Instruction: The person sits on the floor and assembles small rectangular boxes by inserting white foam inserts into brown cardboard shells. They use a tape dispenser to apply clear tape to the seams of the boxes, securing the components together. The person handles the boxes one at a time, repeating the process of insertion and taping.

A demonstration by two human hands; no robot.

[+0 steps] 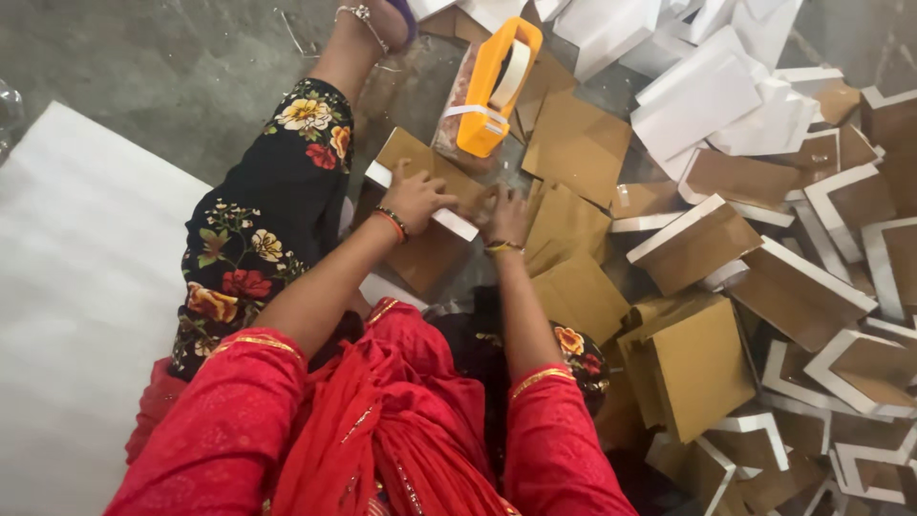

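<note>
Head view: left hand (417, 198) lies flat, fingers spread, pressing on a brown card box (427, 205) with a white edge strip, the box resting on the floor just ahead of the person's knees; right hand (505, 216) lies open beside it, fingertips on the box's right edge, gripping nothing. Orange tape gun (492, 88) stands just beyond the box, untouched; a heap of folded boxes (764, 248) spreads to the right, a white sheet (76, 287) to the left. Step judged: box being pressed flat and squared; the next move calls for keeping the edges aligned under steady pressure.
</note>
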